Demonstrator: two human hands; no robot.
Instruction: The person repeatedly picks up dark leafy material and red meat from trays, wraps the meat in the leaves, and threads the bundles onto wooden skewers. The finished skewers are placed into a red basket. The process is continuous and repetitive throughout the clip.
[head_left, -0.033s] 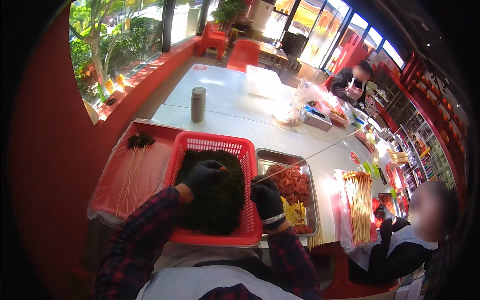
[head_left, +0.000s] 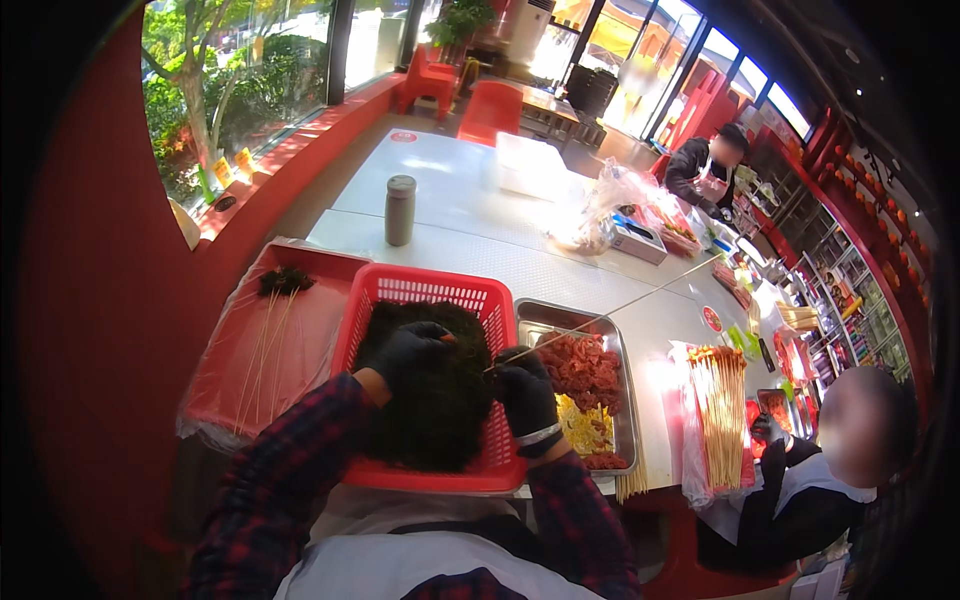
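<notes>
A red plastic basket [head_left: 509,390] in front of me holds a dark green, seaweed-like leafy mass [head_left: 430,430]. Over this mass my left hand [head_left: 410,355], in a black glove, has its fingers drawn together; a small orange spot shows at the fingertips, and what they pinch is unclear. By the basket's right rim, my black-gloved right hand [head_left: 526,392] grips a long thin wooden skewer [head_left: 620,312] near its left end. The skewer slants up to the right. On the left, a plastic-wrapped red tray [head_left: 310,350] carries several skewers [head_left: 262,360] with dark green bunches [head_left: 285,281] at their far ends.
Right of the basket stands a metal tray [head_left: 628,400] with raw red meat [head_left: 582,370] and yellow pieces [head_left: 585,425]. Farther right lies a bundle of loaded skewers [head_left: 720,420], beside a seated person [head_left: 800,490]. A grey-green bottle [head_left: 400,212] and white box [head_left: 530,165] stand beyond.
My right hand has shifted slightly left and toward me with the skewer, whose left end now lies nearer my left hand. The left hand has barely moved.
</notes>
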